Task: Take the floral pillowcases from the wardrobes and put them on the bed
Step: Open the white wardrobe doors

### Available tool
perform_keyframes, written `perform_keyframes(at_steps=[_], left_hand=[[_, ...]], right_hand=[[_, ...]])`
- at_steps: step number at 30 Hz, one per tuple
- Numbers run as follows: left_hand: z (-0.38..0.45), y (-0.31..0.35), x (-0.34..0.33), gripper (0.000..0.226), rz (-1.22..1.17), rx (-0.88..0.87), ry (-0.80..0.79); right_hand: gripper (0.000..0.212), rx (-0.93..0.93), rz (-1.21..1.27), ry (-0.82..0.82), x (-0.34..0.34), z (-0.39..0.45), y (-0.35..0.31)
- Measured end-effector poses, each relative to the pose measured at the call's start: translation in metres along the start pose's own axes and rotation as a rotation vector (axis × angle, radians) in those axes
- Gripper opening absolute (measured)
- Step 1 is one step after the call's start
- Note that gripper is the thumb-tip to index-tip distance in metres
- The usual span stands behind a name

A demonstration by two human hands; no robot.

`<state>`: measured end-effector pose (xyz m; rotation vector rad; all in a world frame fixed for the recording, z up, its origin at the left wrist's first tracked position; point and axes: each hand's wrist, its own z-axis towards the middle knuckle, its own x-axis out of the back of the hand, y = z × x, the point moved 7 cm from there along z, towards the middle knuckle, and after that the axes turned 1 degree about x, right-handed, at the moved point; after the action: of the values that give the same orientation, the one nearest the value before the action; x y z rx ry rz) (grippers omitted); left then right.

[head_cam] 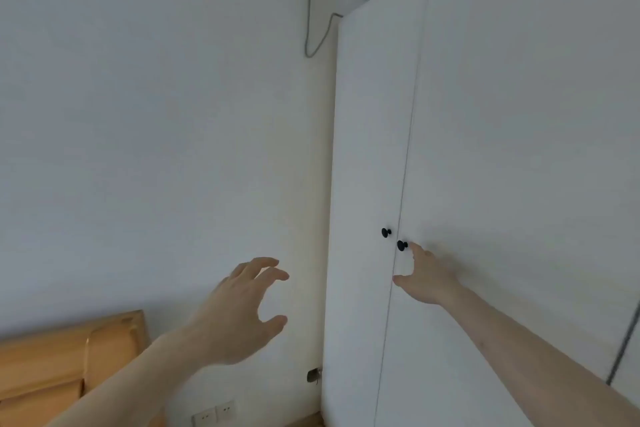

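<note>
Wardrobe point(485, 149) stands closed at 3 o'clock of the view, both white doors flush along the centre seam; the pillowcases are not visible, and are judged to lie behind these doors; the bed itself is not in view, only a wooden frame point(69, 357) at 8 o'clock, which may belong to it.

Handling, as a judgement: folded pillowcases are light, soft and limp; they will sag and unfold if pinched at one corner; best taken flat, from beneath the fold, with the whole hand. The doors come first; each carries a small black knob, the left knob point(386, 232) and the right knob point(402, 245) sitting just beside each other across the seam, at 2 o'clock from centre; these are small, round and hard, suited to a fingertip pinch.

Grip: right hand point(424, 276) is spread, holding nothing; forefinger reaches up to the right knob, touching or almost touching it, which of the two cannot be told; thumb lies near the seam below. Left hand point(242, 308) hovers at 6 o'clock, well apart from the doors, fingers curled wide in an empty claw; it touches nothing.
</note>
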<state>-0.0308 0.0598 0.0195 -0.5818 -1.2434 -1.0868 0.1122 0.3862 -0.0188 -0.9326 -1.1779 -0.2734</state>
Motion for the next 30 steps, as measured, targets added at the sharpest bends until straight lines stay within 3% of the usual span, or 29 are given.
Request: perform_keyframes(at_steps=[7, 12, 21, 30], left_hand=[[0.074, -0.032, -0.022, 0.063, -0.019, -0.047, -0.029], [0.129, -0.042, -0.038, 0.063, -0.044, -0.126, -0.039], [0.203, -0.073, -0.072, 0.062, -0.134, -0.312, -0.096], [0.228, -0.098, -0.102, 0.063, -0.224, -0.466, -0.159]], right_hand=[[0.086, -0.075, 0.058, 0.016, -0.029, 0.064, 0.009], [0.059, -0.132, 0.118, 0.181, -0.031, 0.081, 0.011], [0.031, -0.157, 0.180, 0.337, -0.040, 0.058, -0.020], [0.028, -0.185, 0.158, 0.342, -0.070, 0.001, -0.076]])
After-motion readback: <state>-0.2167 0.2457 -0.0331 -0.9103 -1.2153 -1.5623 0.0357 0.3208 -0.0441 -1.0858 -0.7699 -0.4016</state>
